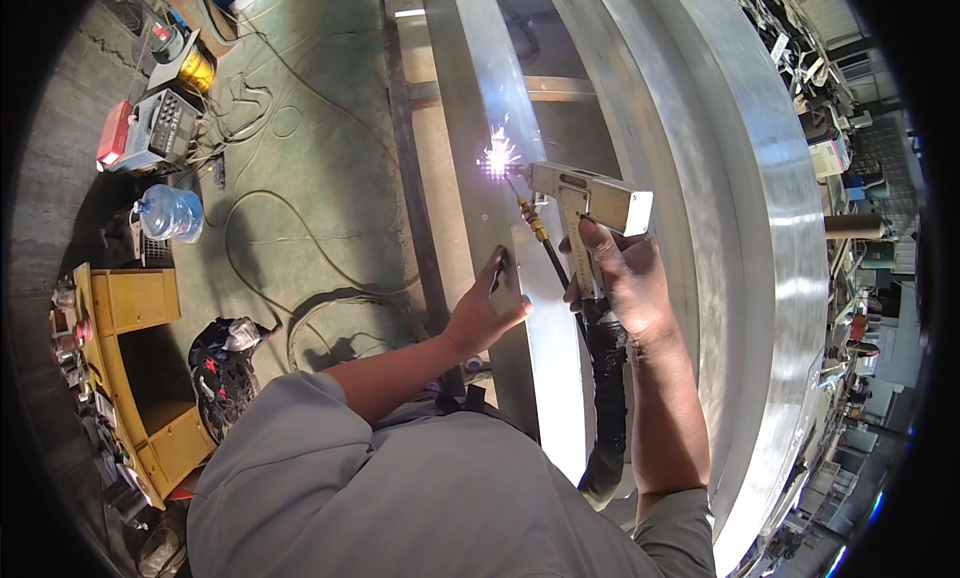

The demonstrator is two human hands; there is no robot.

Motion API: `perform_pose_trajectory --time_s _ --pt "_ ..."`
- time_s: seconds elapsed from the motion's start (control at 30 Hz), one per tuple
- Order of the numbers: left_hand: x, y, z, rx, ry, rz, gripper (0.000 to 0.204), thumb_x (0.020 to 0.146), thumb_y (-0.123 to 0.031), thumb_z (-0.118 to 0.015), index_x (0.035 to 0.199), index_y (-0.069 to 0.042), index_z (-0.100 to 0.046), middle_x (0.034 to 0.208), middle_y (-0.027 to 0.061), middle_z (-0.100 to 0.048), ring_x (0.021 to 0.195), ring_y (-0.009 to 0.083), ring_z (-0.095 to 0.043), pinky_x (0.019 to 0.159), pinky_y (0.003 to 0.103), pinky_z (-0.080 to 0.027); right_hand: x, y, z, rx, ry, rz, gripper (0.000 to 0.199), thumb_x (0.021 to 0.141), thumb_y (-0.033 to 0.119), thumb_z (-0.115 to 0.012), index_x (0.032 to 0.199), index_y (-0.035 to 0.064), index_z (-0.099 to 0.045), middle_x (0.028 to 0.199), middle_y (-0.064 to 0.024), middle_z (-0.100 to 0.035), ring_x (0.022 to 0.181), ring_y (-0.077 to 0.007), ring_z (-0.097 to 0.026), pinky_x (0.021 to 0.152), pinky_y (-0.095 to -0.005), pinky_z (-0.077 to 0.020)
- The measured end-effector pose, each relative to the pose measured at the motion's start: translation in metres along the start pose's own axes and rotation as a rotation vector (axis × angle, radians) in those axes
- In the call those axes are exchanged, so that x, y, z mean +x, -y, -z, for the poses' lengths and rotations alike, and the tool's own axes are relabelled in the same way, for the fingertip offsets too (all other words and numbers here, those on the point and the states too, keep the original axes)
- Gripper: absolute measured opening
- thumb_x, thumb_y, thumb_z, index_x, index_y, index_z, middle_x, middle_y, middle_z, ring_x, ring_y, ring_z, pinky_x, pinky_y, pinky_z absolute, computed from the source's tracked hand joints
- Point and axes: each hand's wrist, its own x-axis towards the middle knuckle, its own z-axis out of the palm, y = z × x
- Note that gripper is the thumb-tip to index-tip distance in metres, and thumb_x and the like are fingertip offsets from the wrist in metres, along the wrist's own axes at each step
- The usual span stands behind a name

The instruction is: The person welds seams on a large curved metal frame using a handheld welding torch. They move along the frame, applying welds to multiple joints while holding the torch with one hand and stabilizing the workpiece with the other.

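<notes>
My right hand (630, 278) is wrapped around the handle of a boxy metal welding gun (590, 190). A thick black-wrapped cable (607, 398) runs down from the handle. Beside the gun, a thin feed tube with a brass fitting (532, 216) points at the tip. A bright violet-white arc with sparks (499, 160) burns at the tip, on a long shiny metal beam (485, 38). Nearer to me, my left hand (487, 306) rests against that beam with thumb and fingers apart, holding nothing; some fingers are partly hidden.
More long metal beams (690, 178) lie to the right. Hoses (300, 218) loop over the green floor at left. A welding machine (155, 130), a blue water bottle (170, 215) and a yellow wooden cabinet (140, 298) stand along the left wall. A dark rail (410, 178) runs beside the beam.
</notes>
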Motion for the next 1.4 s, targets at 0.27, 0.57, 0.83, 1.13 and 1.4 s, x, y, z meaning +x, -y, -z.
perform_pose_trajectory --time_s 0.27,0.57,0.83,1.13,1.4 --pt "0.001 -0.007 0.003 0.031 0.003 -0.038 0.112 0.094 -0.048 -0.082 0.170 0.001 -0.015 0.163 0.0352 -0.041 0.153 0.0449 -0.044 0.126 0.047 -0.038 -0.006 0.000 -0.002 0.018 -0.017 -0.005 0.061 0.102 0.053 -0.074 0.101 -0.0078 -0.075 0.070 -0.0139 -0.071 0.053 -0.0201 -0.071 0.048 -0.0313 -0.0566" --pt "-0.025 -0.057 0.014 -0.089 -0.061 0.132 0.053 0.103 -0.034 -0.075 0.136 0.002 -0.056 0.122 0.0128 -0.066 0.104 0.0166 -0.062 0.091 0.035 -0.054 -0.012 -0.002 -0.003 -0.026 -0.053 -0.031 0.057 0.106 0.045 -0.071 0.082 -0.0056 -0.075 0.059 -0.0129 -0.071 0.050 -0.0155 -0.069 0.050 -0.0314 -0.0546" --pt "-0.040 -0.134 0.014 -0.457 0.836 0.343 0.048 0.111 -0.031 -0.064 0.143 0.003 -0.054 0.123 0.0148 -0.074 0.108 0.0198 -0.071 0.100 0.037 -0.056 -0.021 0.000 -0.009 -0.002 -0.085 -0.060 0.054 0.103 0.048 -0.075 0.096 -0.0049 -0.074 0.062 -0.0105 -0.070 0.053 -0.0157 -0.070 0.049 -0.0309 -0.0543" --pt "-0.057 -0.164 -0.002 -0.482 1.032 0.305 0.066 0.109 -0.051 -0.062 0.144 0.004 -0.054 0.127 0.0168 -0.075 0.116 0.0223 -0.073 0.098 0.037 -0.058 -0.028 -0.005 -0.009 0.002 -0.071 -0.048 0.059 0.100 0.054 -0.077 0.104 -0.0044 -0.073 0.068 -0.0093 -0.070 0.053 -0.0166 -0.070 0.048 -0.0292 -0.0548" --pt "-0.065 -0.160 -0.019 -0.383 1.000 0.310 0.075 0.108 -0.058 -0.060 0.151 0.002 -0.048 0.122 0.0163 -0.074 0.111 0.0236 -0.076 0.094 0.037 -0.060 -0.034 -0.003 -0.014 0.018 -0.080 -0.038 0.060 0.099 0.057 -0.075 0.103 -0.0026 -0.073 0.066 -0.0087 -0.069 0.054 -0.0162 -0.071 0.048 -0.0295 -0.0544"
